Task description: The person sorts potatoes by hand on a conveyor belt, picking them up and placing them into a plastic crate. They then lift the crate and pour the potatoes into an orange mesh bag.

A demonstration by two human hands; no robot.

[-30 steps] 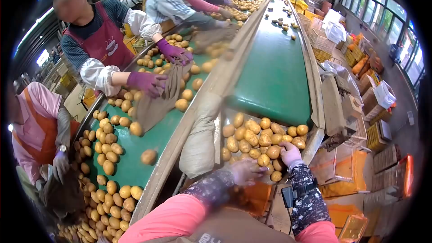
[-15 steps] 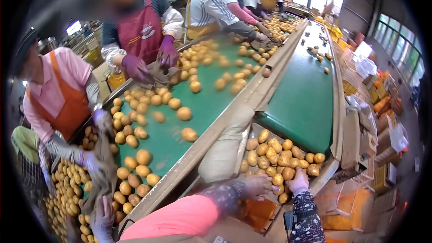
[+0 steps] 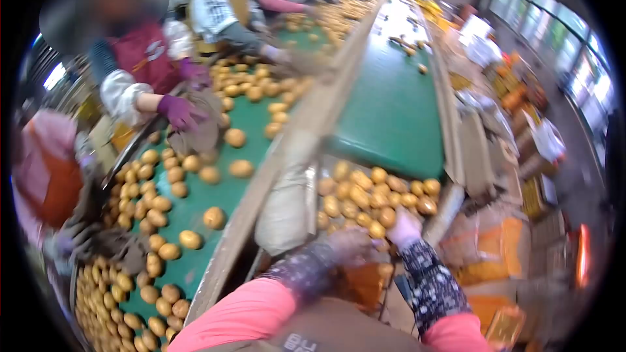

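The picture is motion-blurred. A heap of yellow-brown potatoes (image 3: 372, 189) lies in a bin at the near end of the right green belt (image 3: 391, 111). My left hand (image 3: 349, 244), on a dark patterned sleeve, is at the heap's near edge, smeared by motion. My right hand (image 3: 404, 227), in a pale glove, rests on the potatoes at the near right of the heap. Whether either hand grips a potato cannot be made out.
A pale sack (image 3: 287, 202) hangs over the wooden divider (image 3: 293, 137) between belts. The left belt (image 3: 195, 215) carries many potatoes. A person in a maroon apron (image 3: 140, 58) with purple gloves (image 3: 176, 112) and a person in orange (image 3: 45, 176) work opposite. Orange crates (image 3: 495, 248) stand at right.
The view has swung and blurred. My two hands stay at the near edge of the potato heap, shifted slightly. Potatoes on the left belt have moved along.
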